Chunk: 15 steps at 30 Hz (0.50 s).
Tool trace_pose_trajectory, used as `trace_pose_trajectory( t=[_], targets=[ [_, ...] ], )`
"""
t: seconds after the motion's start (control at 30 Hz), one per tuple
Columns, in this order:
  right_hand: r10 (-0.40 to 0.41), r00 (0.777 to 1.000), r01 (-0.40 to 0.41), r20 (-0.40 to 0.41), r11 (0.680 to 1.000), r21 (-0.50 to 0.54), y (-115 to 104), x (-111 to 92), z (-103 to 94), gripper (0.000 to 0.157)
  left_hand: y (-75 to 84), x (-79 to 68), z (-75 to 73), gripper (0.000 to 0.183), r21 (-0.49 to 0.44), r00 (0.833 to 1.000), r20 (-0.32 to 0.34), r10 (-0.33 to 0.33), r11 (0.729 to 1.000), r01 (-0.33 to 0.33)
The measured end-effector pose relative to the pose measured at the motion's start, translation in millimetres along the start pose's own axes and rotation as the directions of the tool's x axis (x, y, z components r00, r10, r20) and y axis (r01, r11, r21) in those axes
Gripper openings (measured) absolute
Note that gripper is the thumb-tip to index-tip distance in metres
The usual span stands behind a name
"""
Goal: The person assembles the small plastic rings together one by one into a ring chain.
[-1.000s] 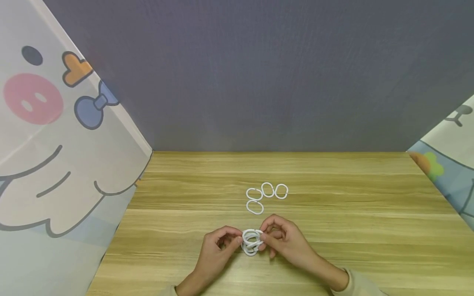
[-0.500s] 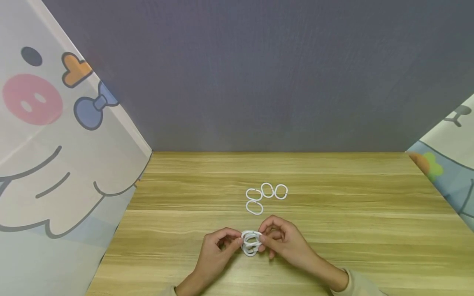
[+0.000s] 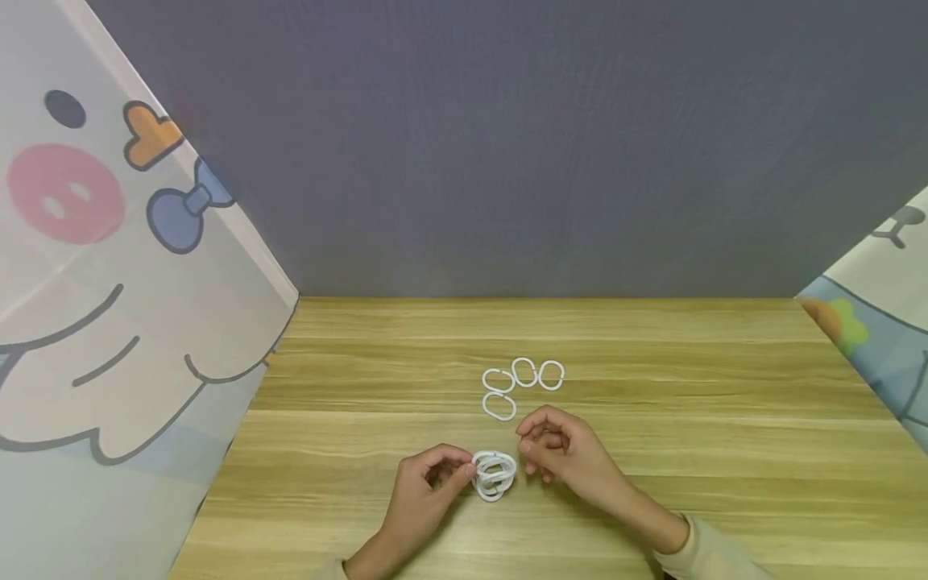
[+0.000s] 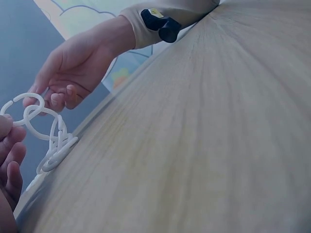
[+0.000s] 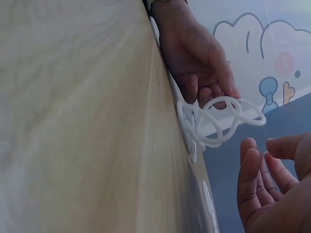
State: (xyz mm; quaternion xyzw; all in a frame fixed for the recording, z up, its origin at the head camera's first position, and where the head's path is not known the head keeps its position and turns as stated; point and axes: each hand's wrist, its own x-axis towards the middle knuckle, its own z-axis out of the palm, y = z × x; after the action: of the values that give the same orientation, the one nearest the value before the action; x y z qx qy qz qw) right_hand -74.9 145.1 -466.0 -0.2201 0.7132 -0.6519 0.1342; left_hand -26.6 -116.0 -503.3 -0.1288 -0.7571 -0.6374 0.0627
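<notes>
A bundle of white plastic chain links (image 3: pixel 495 477), several of them joined, stands partly on the table in front of me. My left hand (image 3: pixel 433 483) pinches a link at the bundle's left side between thumb and index finger. That pinched link is raised, while the lower links touch the wood, as the left wrist view shows with the links (image 4: pixel 53 141). My right hand (image 3: pixel 569 453) is just right of the bundle, apart from it, its fingers loosely bent and holding nothing. The right wrist view shows a gap between the right hand (image 5: pixel 277 184) and the links (image 5: pixel 221 119).
Several loose white links (image 3: pixel 499 406) lie farther back on the wooden table (image 3: pixel 689 387), each with a small gap in its ring. A grey panel (image 3: pixel 507 161) rises behind the table. Cartoon-printed sheets (image 3: pixel 80 322) flank it on both sides.
My right hand has let go of the bundle and moved slightly up and to the right. My left hand keeps its pinch in the same place. The loose links have not moved.
</notes>
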Motion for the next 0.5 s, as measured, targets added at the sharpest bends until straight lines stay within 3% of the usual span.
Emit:
trace_pose_trajectory(
  t=[0.27,0.5],
  targets=[
    [0.027,0.999,-0.027,-0.034,1.000,-0.004,2.2,2.9,-8.2,0.024,-0.2,0.3,-0.5,0.007,0.015,1.000,-0.001,0.025,1.000,-0.025],
    [0.008,0.994,-0.017,-0.113,0.997,-0.080,0.7,10.0,-25.6,0.022,0.1,0.3,1.0,0.006,0.000,1.000,-0.002,0.018,1.000,-0.018]
  ],
)
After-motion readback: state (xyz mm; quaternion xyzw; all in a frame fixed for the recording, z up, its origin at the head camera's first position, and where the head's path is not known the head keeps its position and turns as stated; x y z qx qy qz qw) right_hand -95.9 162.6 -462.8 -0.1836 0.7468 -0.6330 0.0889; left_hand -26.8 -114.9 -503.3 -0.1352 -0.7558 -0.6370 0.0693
